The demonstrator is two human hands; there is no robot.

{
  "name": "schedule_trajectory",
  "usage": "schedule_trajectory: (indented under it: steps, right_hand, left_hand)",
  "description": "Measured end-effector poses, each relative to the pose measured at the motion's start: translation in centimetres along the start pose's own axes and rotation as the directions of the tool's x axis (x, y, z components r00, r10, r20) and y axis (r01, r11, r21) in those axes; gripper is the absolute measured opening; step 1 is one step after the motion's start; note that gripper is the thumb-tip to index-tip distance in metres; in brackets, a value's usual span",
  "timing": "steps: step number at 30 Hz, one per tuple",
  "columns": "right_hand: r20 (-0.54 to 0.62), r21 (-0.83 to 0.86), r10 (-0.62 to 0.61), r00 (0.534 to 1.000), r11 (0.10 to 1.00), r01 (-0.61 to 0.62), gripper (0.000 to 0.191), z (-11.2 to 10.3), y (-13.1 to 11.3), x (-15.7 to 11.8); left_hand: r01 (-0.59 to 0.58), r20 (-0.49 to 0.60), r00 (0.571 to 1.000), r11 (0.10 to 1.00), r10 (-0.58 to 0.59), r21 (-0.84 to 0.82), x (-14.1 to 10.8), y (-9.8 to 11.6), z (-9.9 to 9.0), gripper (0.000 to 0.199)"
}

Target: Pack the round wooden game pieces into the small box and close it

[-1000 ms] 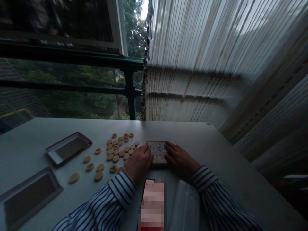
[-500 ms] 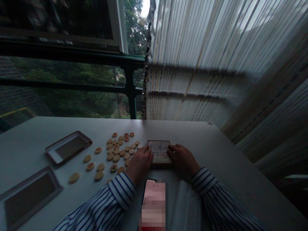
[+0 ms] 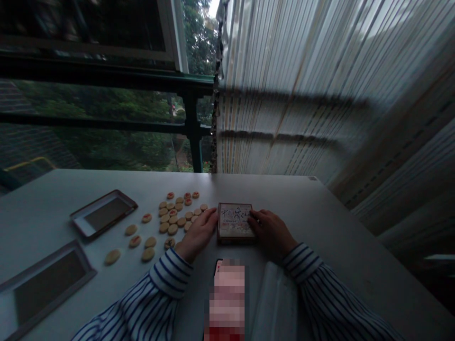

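Note:
A small flat Chinese chess box (image 3: 235, 227) with dark brush writing on its pale lid lies on the white table in front of me. My left hand (image 3: 199, 232) is beside its left edge, fingers stretched out toward the far left corner; whether they touch it I cannot tell. On the opposite side, my right hand (image 3: 273, 231) grips the box's right edge, with fingertips over the lid. Round wooden Chinese chess pieces (image 3: 172, 229) lie scattered to the left, several with red marks, and my left hand and sleeve hide some of them.
Two shallow rectangular trays lie on the left, a farther one (image 3: 87, 234) and a nearer one (image 3: 83, 253). A phone (image 3: 227, 298) with a blurred screen lies nearest me, beside a clear plastic sheet (image 3: 277, 303). Behind the table (image 3: 334, 246) hang string curtains (image 3: 284, 94).
My left hand has drawn back left off the lid, uncovering the box's left side. My right hand stays at the right edge. The view has shifted slightly.

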State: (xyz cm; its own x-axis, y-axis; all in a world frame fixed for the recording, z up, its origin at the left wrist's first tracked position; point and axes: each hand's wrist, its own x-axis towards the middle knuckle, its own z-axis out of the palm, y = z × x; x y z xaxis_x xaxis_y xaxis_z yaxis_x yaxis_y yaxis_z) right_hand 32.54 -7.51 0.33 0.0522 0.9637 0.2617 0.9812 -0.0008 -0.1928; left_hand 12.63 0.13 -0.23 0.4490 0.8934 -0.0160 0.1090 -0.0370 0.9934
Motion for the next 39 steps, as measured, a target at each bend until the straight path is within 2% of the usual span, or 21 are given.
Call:
schedule_trajectory:
  steps: [3,5,9,13,22,28,33,39]
  right_hand:
    - [0.027,0.011,0.019,0.999,1.000,-0.019,0.035,-0.1,-0.1,0.1]
    - [0.040,0.018,0.026,0.999,0.999,-0.027,0.035,-0.1,-0.1,0.1]
    - [0.038,0.033,0.022,0.999,0.999,-0.023,0.035,-0.1,0.0,0.1]
    - [0.029,0.045,0.013,1.000,0.999,-0.014,0.035,0.0,0.1,0.1]
    - [0.034,0.052,0.015,0.999,0.998,-0.017,0.035,-0.1,0.1,0.1]
    - [0.047,0.048,0.017,0.999,0.999,-0.019,0.036,-0.3,0.2,0.0]
    - [0.043,0.043,0.018,0.999,0.999,-0.020,0.035,-0.2,0.2,0.1]
    - [0.028,0.040,0.015,1.000,0.999,-0.016,0.034,0.0,0.3,0.1]
  left_hand:
    - [0.174,-0.009,0.983,0.957,-0.181,-0.230,-0.2,0.6,0.3,0.031]
    - [0.223,-0.037,0.968,0.919,-0.248,-0.326,-0.4,1.4,0.6,0.028]
    - [0.244,-0.076,0.951,0.875,-0.301,-0.418,-0.9,2.6,1.0,0.023]
    - [0.240,-0.079,0.947,0.852,-0.310,-0.466,-0.9,2.7,1.3,0.019]
    - [0.198,-0.124,0.955,0.889,-0.271,-0.413,0.0,0.8,1.3,0.027]
    - [0.223,-0.081,0.962,0.921,-0.261,-0.320,0.6,0.3,1.1,0.034]
    - [0.255,-0.091,0.954,0.932,-0.287,-0.259,1.1,0.3,1.0,0.035]
    - [0.260,-0.053,0.956,0.914,-0.290,-0.311,1.5,-0.2,1.1,0.035]
